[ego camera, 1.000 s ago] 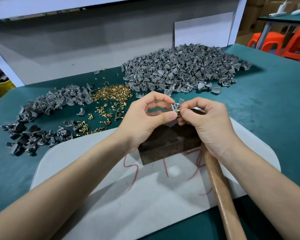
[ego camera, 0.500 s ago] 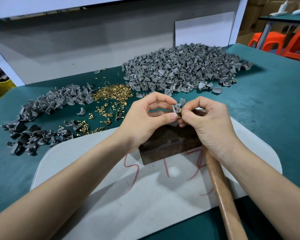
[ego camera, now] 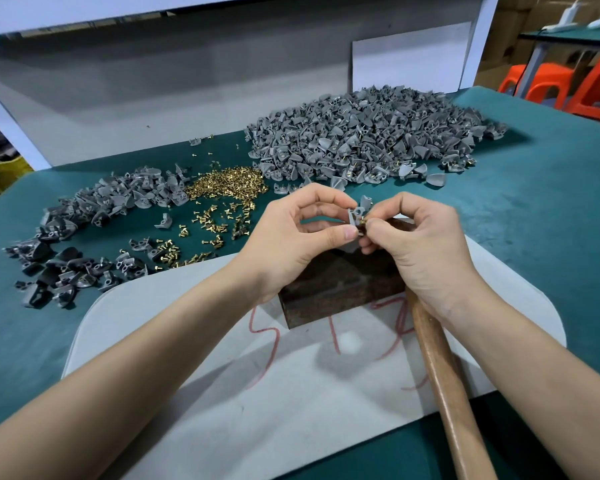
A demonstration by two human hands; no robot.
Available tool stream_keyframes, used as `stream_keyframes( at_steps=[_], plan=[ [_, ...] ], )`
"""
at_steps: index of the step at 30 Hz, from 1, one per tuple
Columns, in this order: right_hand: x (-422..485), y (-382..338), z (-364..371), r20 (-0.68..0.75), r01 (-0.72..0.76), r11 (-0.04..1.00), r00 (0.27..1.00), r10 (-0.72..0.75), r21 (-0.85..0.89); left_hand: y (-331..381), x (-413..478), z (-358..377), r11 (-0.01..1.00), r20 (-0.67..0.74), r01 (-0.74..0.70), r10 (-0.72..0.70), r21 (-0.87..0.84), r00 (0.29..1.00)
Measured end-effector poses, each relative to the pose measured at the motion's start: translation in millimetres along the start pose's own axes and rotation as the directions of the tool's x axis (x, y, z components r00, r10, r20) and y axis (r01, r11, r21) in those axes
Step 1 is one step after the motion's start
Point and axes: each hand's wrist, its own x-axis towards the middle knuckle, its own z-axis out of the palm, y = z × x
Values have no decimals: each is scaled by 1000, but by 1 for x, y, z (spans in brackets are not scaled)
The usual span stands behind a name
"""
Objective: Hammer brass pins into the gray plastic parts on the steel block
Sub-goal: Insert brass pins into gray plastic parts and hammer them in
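Note:
Above the dark steel block (ego camera: 340, 285), my left hand (ego camera: 291, 237) pinches a small gray plastic part (ego camera: 358, 213) between thumb and forefinger. My right hand (ego camera: 420, 244) pinches a brass pin (ego camera: 363, 222) against that part. The hammer's wooden handle (ego camera: 447, 389) runs from under my right wrist down to the bottom edge; its head is hidden behind my right hand. Loose brass pins (ego camera: 227, 188) lie in a heap on the green table, behind and to the left of the block.
A big heap of gray parts (ego camera: 364, 133) lies at the back right, a smaller heap (ego camera: 118, 199) at the left, darker parts (ego camera: 59, 271) near the left front. The block stands on a white board (ego camera: 222, 410) with red marks. Orange stools (ego camera: 568, 84) stand far right.
Both hands have stayed above the block, with only slight finger movements as the pin is worked against the gray part. The hammer handle has not moved.

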Motion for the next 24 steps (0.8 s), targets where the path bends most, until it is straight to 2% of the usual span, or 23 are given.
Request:
stream_keyframes(
  at_steps=[24],
  plan=[
    [-4, -1, 1, -16, 38, 986, 999, -41, -162, -2, 0, 0, 997, -31, 16, -18, -73, 999]
  ],
)
